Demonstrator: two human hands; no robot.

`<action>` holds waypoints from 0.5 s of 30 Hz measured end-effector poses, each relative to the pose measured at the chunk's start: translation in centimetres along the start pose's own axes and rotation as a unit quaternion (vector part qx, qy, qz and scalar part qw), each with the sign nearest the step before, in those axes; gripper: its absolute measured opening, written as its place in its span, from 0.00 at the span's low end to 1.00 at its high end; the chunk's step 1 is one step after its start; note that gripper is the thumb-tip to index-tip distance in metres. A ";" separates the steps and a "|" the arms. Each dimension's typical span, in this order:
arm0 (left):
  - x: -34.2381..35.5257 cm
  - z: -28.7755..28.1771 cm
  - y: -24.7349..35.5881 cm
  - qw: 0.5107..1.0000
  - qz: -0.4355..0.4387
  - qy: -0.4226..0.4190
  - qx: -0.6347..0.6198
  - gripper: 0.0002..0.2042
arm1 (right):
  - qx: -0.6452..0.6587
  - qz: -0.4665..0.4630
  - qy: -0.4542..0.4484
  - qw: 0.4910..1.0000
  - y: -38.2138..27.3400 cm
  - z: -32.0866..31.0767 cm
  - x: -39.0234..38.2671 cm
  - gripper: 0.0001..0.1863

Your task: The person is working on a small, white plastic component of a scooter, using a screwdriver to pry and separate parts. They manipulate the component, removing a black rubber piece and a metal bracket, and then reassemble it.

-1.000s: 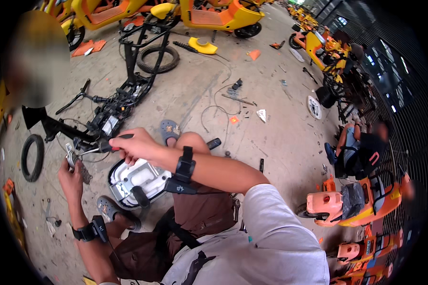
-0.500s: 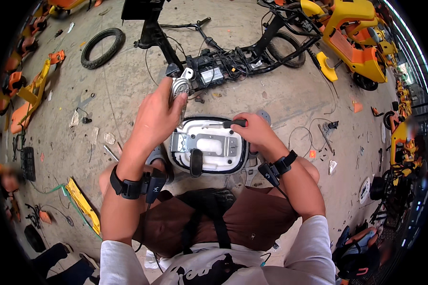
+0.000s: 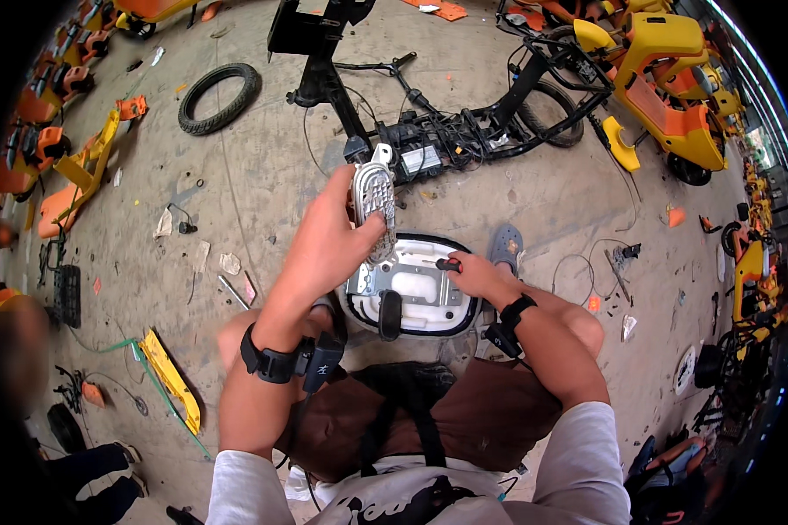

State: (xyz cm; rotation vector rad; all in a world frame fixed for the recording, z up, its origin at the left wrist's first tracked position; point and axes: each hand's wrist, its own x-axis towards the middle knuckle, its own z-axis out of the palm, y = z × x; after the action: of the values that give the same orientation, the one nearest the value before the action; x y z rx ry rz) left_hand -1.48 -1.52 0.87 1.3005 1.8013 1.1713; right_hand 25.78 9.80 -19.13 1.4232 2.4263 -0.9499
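My left hand [image 3: 328, 229] grips an oval silvery lamp unit [image 3: 376, 199] with a ribbed, shiny face and a pale mounting tab on top. It is held up over the far left edge of a white, black-rimmed panel [image 3: 431, 313] that looks like an upturned scooter seat. My right hand [image 3: 481, 276] is closed around the red and black handle of a screwdriver [image 3: 449, 264], above the panel's right part. A metal bracket runs across the panel, partly behind the lamp. A black, rounded rubber-like piece [image 3: 390, 315] stands at its near side.
Beyond the panel lies a stripped black scooter frame [image 3: 490, 122] with exposed wiring. A loose tyre [image 3: 220, 98] rests at the far left, a yellow strip of bodywork [image 3: 170, 381] at the near left. Yellow scooters [image 3: 670, 96] stand at the far right. Cables and scraps litter the concrete.
The whole view has shifted, with the scene sliding right and down. My left hand has turned the lamp unit so that its ribbed face shows. The screwdriver stays in my right hand.
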 end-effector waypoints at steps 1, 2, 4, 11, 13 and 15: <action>0.1 0.1 -0.3 1.000 -0.002 0.003 -0.021 0.24 | 0.002 0.003 0.007 1.000 0.6 0.9 0.1 0.21; 0.1 0.0 -0.5 1.000 -0.002 0.011 -0.017 0.24 | 0.005 0.002 0.011 1.000 0.3 1.2 0.1 0.21; -0.1 -0.1 -0.9 1.000 -0.002 0.029 -0.008 0.24 | 0.014 0.006 0.010 1.000 0.0 1.6 0.0 0.23; -0.5 0.1 -0.8 0.998 -0.010 0.033 -0.055 0.24 | 0.038 0.029 -0.001 0.999 -1.0 2.3 -0.2 0.26; -0.4 0.2 -0.9 0.998 -0.008 0.037 -0.059 0.24 | 0.034 0.022 0.006 0.999 -1.1 2.4 -0.1 0.26; -0.2 0.2 -1.1 0.998 -0.002 0.032 -0.053 0.24 | 0.035 0.015 0.012 0.999 -0.8 2.7 0.0 0.26</action>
State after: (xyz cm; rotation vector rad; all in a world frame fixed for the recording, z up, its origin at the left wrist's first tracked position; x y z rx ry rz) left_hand -1.63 -1.78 -0.22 1.2111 1.7608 1.3010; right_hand 24.70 7.95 -20.90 1.4987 2.4040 -1.0270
